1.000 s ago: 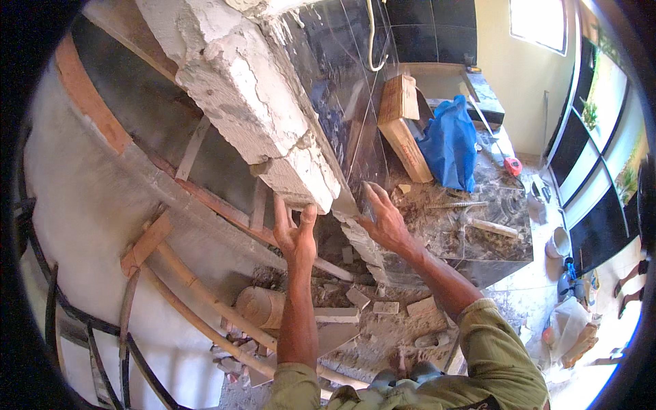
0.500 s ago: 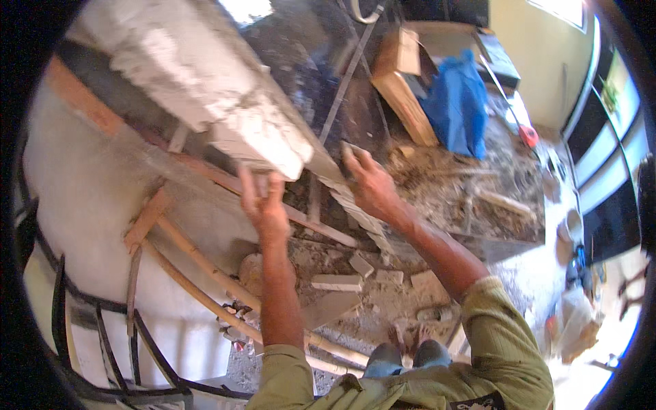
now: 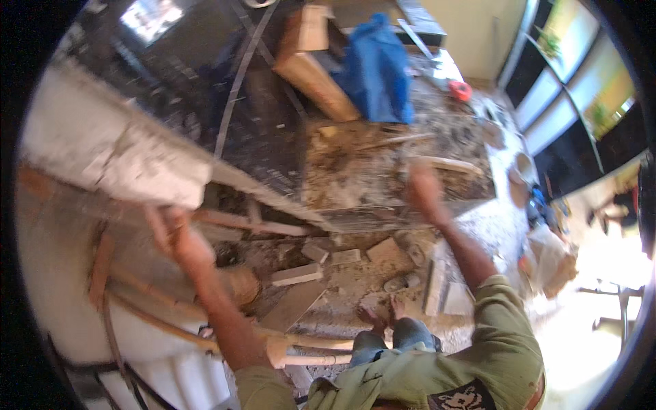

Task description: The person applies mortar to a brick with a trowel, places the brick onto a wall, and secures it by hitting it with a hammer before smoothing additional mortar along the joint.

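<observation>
My left hand (image 3: 183, 240) is raised at the lower edge of a whitish, rough-plastered block (image 3: 154, 174), its fingers stretched up and apart. The fingertips meet or nearly meet the block's underside. The block forms the end of a long row beside a dark sheet (image 3: 184, 89). Over on the right, my right hand (image 3: 425, 190) is smeared by motion above a dirt-covered board (image 3: 342, 195). A pale strip of wood (image 3: 447, 164) lies right by its fingers. Whether that hand holds anything cannot be made out.
A blue plastic bag (image 3: 379, 72) leans by a wooden box (image 3: 318, 75) on the board, with a red tape measure (image 3: 460, 90) farther right. Broken bricks (image 3: 297, 275) and rubble lie on the floor before my feet. Bamboo poles (image 3: 314, 359) cross at lower left; a bucket (image 3: 525, 166) stands right.
The view has swung right. My right hand has moved away from the block row to over the dirty board. My left hand stays under the block's end.
</observation>
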`<state>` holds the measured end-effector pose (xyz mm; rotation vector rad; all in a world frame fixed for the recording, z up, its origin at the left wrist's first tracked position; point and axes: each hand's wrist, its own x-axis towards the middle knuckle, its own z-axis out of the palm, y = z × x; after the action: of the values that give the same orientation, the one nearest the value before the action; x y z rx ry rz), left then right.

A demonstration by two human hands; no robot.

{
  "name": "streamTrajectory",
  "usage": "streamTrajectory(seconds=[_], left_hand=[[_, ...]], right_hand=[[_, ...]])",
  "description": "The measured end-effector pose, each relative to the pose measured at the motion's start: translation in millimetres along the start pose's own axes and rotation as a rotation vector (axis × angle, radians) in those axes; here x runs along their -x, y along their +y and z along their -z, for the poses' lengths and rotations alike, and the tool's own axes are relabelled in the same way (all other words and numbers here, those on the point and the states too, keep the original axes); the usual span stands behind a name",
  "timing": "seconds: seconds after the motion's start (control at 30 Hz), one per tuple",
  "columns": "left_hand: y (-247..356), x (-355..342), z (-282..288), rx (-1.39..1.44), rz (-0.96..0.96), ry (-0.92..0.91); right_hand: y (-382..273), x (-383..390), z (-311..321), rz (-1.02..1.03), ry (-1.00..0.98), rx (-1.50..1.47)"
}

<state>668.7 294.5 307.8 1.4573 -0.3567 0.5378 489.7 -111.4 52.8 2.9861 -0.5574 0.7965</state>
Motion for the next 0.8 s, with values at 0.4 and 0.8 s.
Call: streamTrajectory(seconds=[0.4,0.8], left_hand=[[25.4,1.0,-1.6,-0.020,-0.029,-0.092],[25.4,-9.5,4.7,0.099,0.042,-0.231]], right_hand=[[118.8,-15.5,-8.5,-0.016,-0.449,0.026],[33.7,66.3,84.8,-0.364,-0.153,-0.305]])
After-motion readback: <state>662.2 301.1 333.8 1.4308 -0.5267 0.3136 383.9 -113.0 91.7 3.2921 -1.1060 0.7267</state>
